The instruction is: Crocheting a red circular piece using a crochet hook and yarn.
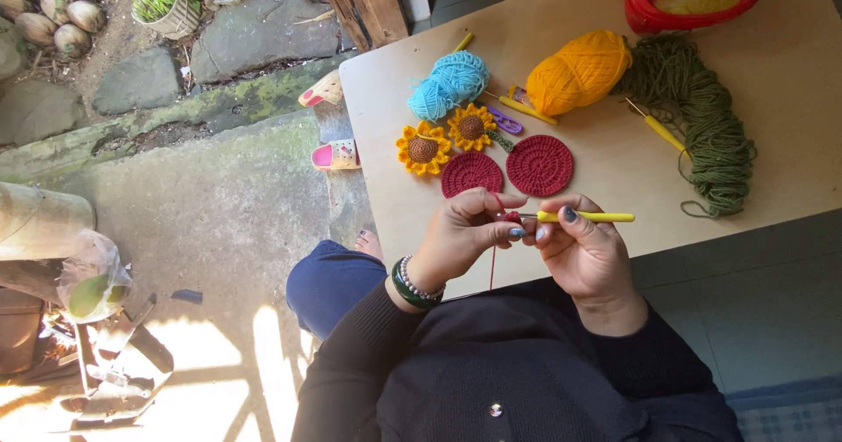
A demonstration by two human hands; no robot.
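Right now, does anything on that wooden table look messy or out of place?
Mostly tidy. Only the loose olive-green yarn hank sprawls unwound, one strand trailing toward the table edge, with a yellow-handled crochet hook lying across it.

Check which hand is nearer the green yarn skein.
Right. The right hand, holding a yellow crochet hook, sits just below-left of the green yarn skein. The left hand, pinching red yarn, is farther left.

Over the tabletop [789, 100], right hand [589, 253] grips a yellow crochet hook [586, 217]; left hand [460, 231] pinches red yarn [493, 258] beside two red crocheted discs [539, 165]
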